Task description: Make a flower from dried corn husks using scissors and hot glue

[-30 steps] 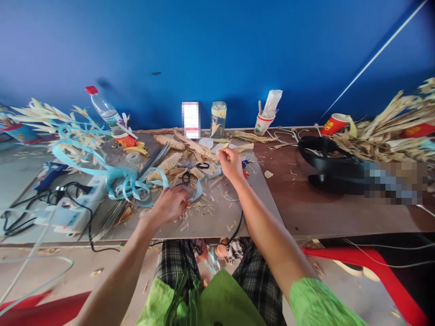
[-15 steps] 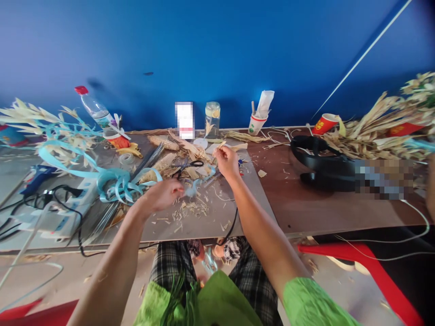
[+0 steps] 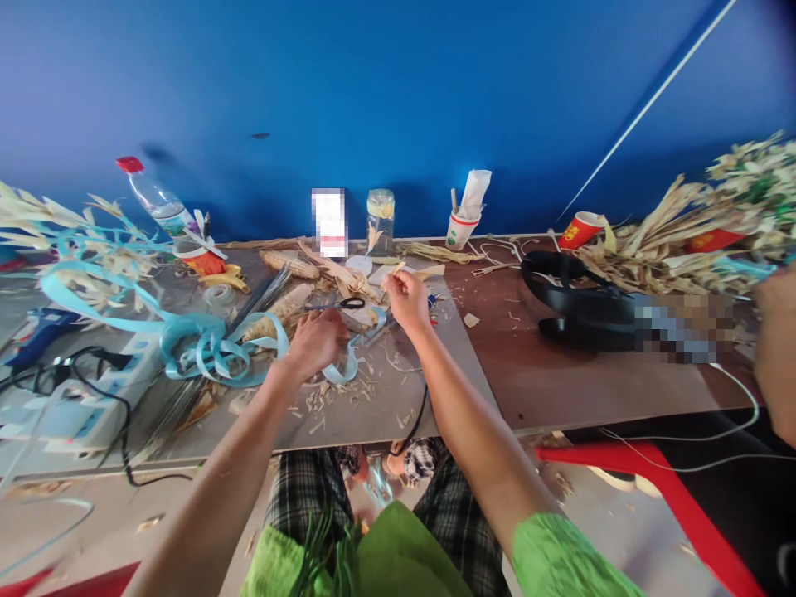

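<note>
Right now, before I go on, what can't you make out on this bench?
Left hand: its back hides the grip; whether it holds the blue ribbon or scraps is unclear, head view.
Right hand: pinches a husk piece, too small to detail.
Card by the jar: pixelated.
Black object: right part pixelated.
Another person's arm: cut by the right edge.
</note>
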A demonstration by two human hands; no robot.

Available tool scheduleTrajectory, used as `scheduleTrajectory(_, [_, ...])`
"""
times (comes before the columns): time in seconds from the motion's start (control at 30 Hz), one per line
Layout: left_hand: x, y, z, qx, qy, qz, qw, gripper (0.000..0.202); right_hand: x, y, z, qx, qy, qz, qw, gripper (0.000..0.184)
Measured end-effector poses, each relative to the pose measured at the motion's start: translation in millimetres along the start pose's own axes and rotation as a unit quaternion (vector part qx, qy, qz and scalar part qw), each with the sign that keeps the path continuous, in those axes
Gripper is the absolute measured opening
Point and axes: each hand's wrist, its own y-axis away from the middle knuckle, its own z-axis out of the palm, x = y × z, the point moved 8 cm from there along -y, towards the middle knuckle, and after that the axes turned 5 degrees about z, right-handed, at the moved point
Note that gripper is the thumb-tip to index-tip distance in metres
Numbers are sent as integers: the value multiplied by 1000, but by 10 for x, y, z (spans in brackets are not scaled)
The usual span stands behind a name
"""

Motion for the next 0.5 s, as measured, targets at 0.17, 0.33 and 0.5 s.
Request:
scheduleTrajectory(0.17, [-133,-117,-147,105,19,-24,994,31,-21,-1,-24,6,0,9,1000,31])
scheduleTrajectory(0.33, [-67,-405,-10,55,-6,-59,997,29,-5,-8,-21,6,-1,15,1000,29])
scheduleTrajectory(0.5, [-39,-543,76,57,-60,-86,993,30,11,-22,-37,14,-4,17,1000,28])
